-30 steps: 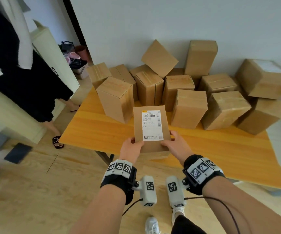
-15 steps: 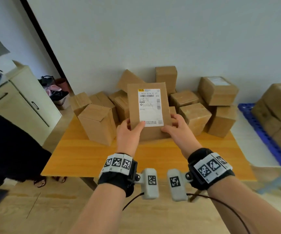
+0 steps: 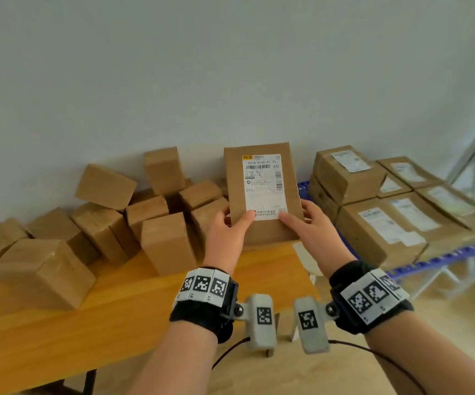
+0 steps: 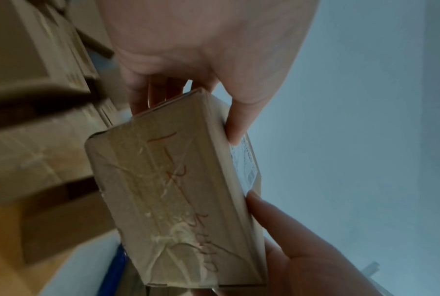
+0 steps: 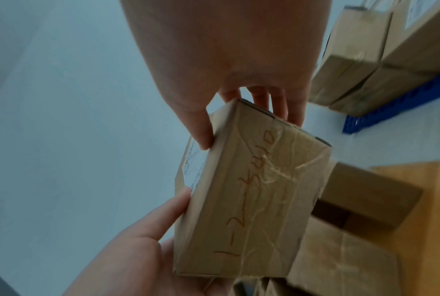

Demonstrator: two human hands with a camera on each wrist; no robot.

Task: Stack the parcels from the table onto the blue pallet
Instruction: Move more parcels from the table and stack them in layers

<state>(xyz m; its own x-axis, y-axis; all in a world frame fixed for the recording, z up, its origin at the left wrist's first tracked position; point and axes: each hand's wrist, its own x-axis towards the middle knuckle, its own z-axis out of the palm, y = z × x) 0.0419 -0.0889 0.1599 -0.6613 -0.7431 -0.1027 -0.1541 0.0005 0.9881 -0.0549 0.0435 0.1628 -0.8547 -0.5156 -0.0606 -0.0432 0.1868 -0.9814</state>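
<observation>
1. The labelled parcel [image 3: 262,192] is off the worktop [image 3: 122,306], held in the air between the pile of plain parcels [image 3: 156,223] and the blue pallet [image 3: 441,259], with its shipping label turned toward the person.
2. The left hand [image 3: 226,238] is clamped on the parcel's lower left corner, thumb on the label face and fingers [image 4: 160,94] behind the back face.
3. The right hand [image 3: 312,226] is clamped on the lower right corner in the same way; its fingers [image 5: 277,104] reach round the back.
4. The pallet, to the right of the held parcel, already carries labelled parcels [image 3: 378,226] laid label-up in close rows.
5. Risk, as I judge it: both grips sit low on the parcel, so the top half is unsupported and a quick swing toward the pallet could tip it out of the thumbs.
6. The taped end [image 4: 168,200] looks glossy, so a grip sliding onto it may slip.
7. Setting it down tilted or overhanging a neighbour could nudge the stacked rows or leave it unstable.
8. The plain parcels beside the held one stand loosely; a trailing elbow could topple them.
</observation>
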